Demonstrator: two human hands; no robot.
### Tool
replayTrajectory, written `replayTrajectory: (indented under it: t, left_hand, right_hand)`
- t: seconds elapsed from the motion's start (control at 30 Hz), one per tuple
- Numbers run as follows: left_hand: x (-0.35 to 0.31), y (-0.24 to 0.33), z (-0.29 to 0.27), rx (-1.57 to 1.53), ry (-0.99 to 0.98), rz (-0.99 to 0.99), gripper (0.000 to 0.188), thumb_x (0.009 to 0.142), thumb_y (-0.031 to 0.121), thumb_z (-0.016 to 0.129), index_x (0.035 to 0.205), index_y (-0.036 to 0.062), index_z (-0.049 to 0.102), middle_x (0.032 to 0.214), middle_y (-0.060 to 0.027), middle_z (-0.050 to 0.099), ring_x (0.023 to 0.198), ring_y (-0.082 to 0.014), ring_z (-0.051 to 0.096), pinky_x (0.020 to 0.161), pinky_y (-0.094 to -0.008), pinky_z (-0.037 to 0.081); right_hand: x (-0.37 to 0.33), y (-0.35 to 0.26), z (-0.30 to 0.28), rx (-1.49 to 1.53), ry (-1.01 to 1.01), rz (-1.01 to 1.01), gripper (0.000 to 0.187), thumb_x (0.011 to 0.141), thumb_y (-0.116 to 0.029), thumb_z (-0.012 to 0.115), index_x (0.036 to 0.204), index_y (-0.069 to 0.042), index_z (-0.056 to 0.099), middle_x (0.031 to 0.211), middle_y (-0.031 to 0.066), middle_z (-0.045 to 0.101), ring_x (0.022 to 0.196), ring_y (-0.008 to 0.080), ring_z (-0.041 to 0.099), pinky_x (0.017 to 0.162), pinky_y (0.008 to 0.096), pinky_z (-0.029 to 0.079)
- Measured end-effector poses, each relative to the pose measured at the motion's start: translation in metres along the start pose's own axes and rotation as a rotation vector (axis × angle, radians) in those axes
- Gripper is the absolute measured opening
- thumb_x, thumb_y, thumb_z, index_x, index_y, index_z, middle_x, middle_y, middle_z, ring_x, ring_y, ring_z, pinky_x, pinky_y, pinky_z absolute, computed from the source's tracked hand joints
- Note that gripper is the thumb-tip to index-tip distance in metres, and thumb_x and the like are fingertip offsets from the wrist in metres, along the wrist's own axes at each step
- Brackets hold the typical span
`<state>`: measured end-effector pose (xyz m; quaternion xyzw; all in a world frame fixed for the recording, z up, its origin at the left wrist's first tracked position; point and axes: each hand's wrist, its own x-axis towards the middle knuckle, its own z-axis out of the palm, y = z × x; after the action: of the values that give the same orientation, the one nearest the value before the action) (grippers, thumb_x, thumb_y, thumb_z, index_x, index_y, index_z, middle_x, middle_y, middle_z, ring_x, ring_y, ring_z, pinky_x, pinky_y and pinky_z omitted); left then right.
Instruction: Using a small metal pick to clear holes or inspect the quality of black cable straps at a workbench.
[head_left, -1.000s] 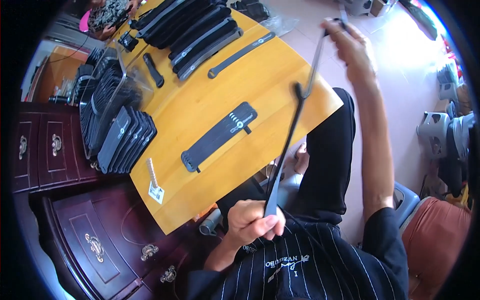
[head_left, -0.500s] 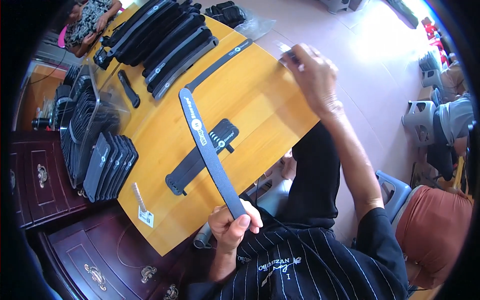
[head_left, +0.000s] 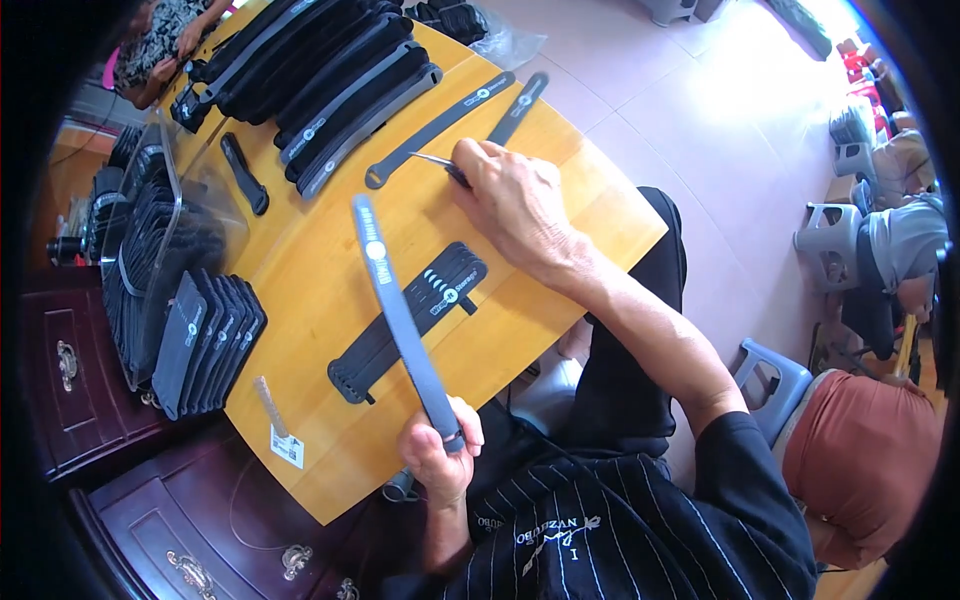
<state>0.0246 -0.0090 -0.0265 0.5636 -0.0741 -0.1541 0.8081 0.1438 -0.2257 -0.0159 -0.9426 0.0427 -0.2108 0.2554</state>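
Note:
My left hand (head_left: 440, 455) is closed round the lower end of a long dark grey strap (head_left: 405, 325) with white printing, which stands up from the fist. My right hand (head_left: 520, 205) is over the table's far right part, fingers closed on a small tool with a thin, pointed metal tip (head_left: 432, 159); its grip is mostly hidden. A strap lies flat (head_left: 440, 130) just beyond that hand. Another printed strap (head_left: 520, 105) runs down behind the fingers; I cannot tell whether they touch it. Between my hands lies a neat stack of straps (head_left: 410, 320).
Large piles of dark straps (head_left: 340, 110) fill the far table. A clear bin of straps (head_left: 165, 230) and a bundle (head_left: 210, 345) stand left. A short strap (head_left: 245, 175) and a white tag (head_left: 287, 447) lie on the wooden table (head_left: 570, 215). Stools (head_left: 830, 230) and people are at right.
My right hand has come from beyond the table's right edge leftward over the table, with the pointed tool. A strap now shows behind its fingers. My left hand has shifted slightly left and down.

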Motion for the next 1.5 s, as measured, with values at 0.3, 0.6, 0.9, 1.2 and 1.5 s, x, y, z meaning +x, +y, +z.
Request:
replayTrajectory:
  t: [0.3, 0.6, 0.9, 1.2, 1.5]
  left_hand:
    - [0.006, 0.001, -0.004, 0.027, 0.124, 0.058, 0.048, 0.096, 0.047, 0.04, 0.072, 0.0059, 0.044, 0.054, -0.0044, 0.044, 0.042, -0.0094, 0.036, 0.039, -0.0222, 0.027]
    - [0.006, 0.004, -0.002, -0.092, 0.096, 0.17, 0.038, 0.095, 0.044, 0.05, 0.095, 0.0068, 0.042, 0.067, -0.0053, 0.049, 0.049, -0.011, 0.044, 0.044, -0.0218, 0.034]
    - [0.007, 0.006, 0.002, -0.115, 0.143, 0.199, 0.037, 0.099, 0.048, 0.038, 0.105, 0.0113, 0.039, 0.069, -0.0028, 0.047, 0.052, -0.0101, 0.04, 0.047, -0.0223, 0.032]
    - [0.024, 0.011, 0.016, -0.397, -0.006, 0.105, 0.041, 0.101, 0.027, 0.042, 0.136, 0.0089, 0.032, 0.112, -0.0191, 0.056, 0.079, -0.0227, 0.058, 0.069, -0.0319, 0.046]
    - [0.028, -0.008, 0.038, -0.196, -0.017, 0.129, 0.026, 0.096, 0.014, 0.052, 0.12, 0.0084, 0.045, 0.132, -0.0249, 0.049, 0.108, -0.0285, 0.059, 0.088, -0.039, 0.05]
  right_hand:
    - [0.014, -0.028, 0.025, 0.09, -0.013, 0.078, 0.023, 0.077, -0.01, 0.063, 0.086, 0.002, 0.046, 0.067, 0.0192, 0.06, 0.07, 0.0357, 0.064, 0.064, 0.0435, 0.05]
    - [0.016, -0.032, 0.023, 0.159, -0.163, 0.14, 0.039, 0.07, -0.022, 0.074, 0.089, 0.002, 0.05, 0.077, 0.0185, 0.064, 0.077, 0.0353, 0.066, 0.069, 0.0414, 0.052]
    - [-0.002, -0.027, -0.001, 0.392, -0.112, 0.153, 0.038, 0.077, -0.028, 0.073, 0.097, 0.0, 0.057, 0.077, 0.0163, 0.065, 0.075, 0.0326, 0.065, 0.069, 0.0399, 0.051]
    - [-0.097, -0.037, -0.074, 0.638, -0.114, 0.235, 0.021, 0.093, -0.021, 0.057, 0.093, -0.001, 0.056, 0.068, 0.0126, 0.057, 0.061, 0.0238, 0.059, 0.057, 0.033, 0.045]
    - [-0.146, -0.043, -0.09, 0.666, -0.145, 0.164, 0.012, 0.087, -0.014, 0.063, 0.095, -0.005, 0.061, 0.077, 0.0089, 0.06, 0.063, 0.0234, 0.061, 0.056, 0.0306, 0.047]
